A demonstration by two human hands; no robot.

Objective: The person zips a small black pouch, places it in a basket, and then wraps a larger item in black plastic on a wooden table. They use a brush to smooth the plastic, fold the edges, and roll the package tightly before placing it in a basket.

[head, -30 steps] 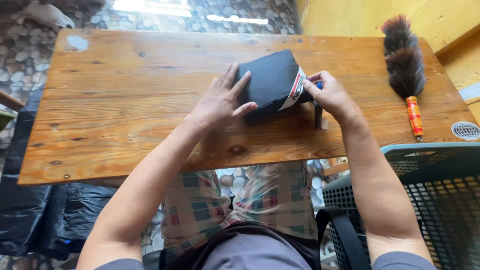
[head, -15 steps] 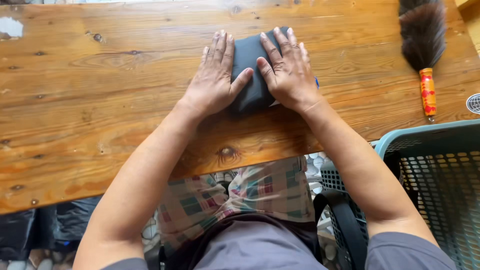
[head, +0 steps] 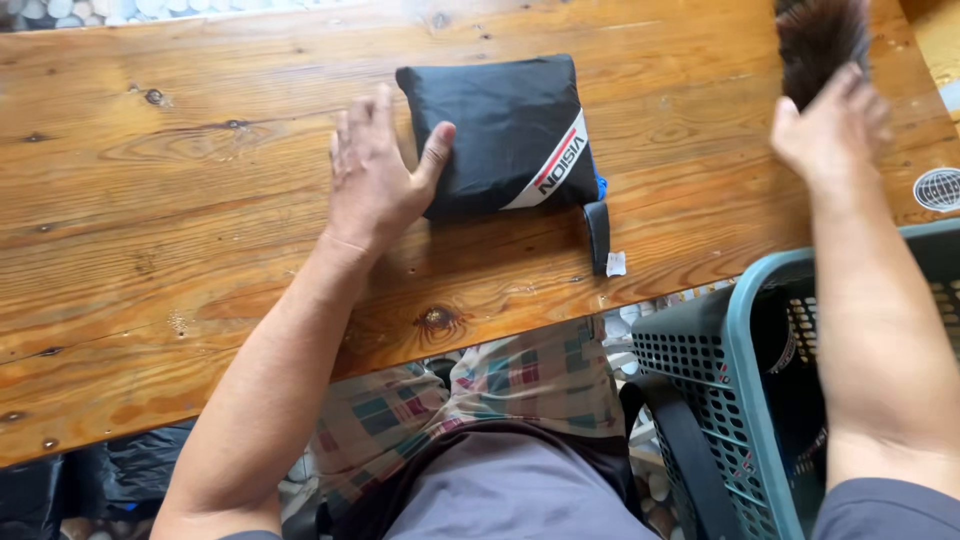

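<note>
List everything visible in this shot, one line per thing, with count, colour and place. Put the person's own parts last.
folded pouch: one, black with a white and red stripe, on the table's middle
strap: one, black, hanging off the pouch's near right corner
feather duster: one, dark brown, top right on the table
table: one, brown knotted wood, fills the upper view
basket: one, teal and grey mesh, lower right beside the table
round disc: one, white, right edge of the table
left hand: flat, open, thumb against the pouch's left side
right hand: at the duster, blurred
</note>
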